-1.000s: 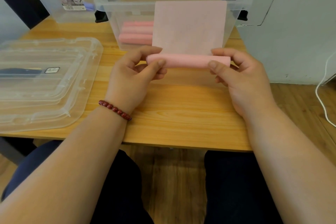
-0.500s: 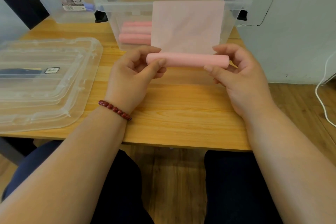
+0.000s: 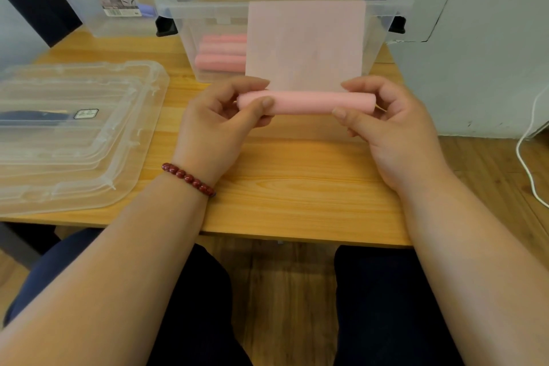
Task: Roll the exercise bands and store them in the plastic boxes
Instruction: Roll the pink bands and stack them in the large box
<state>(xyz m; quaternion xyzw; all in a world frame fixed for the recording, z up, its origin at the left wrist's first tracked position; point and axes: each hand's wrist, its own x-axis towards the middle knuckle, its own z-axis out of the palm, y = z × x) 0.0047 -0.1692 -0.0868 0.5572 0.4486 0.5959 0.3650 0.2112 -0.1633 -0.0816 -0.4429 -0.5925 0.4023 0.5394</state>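
Note:
A pink exercise band [image 3: 306, 101] is partly rolled into a tube above the wooden table. Its flat, unrolled part stands up toward the clear plastic box [image 3: 208, 13] and drapes over its front rim. My left hand [image 3: 219, 125] pinches the roll's left end between thumb and fingers. At the right end, my right hand [image 3: 395, 128] has its fingers behind the roll and its thumb in front. Three rolled pink bands [image 3: 219, 52] lie stacked inside the box at its left side.
A second clear box [image 3: 113, 0] with a label stands at the back left. Clear plastic lids [image 3: 74, 134] are stacked on the table's left. A white cable [image 3: 528, 163] hangs at the far right. The wooden table [image 3: 297, 187] ends just before my lap.
The roll has turned a little further and the flat part looks slightly shorter. My right thumb has shifted along the roll's front. Both hands stay in about the same place.

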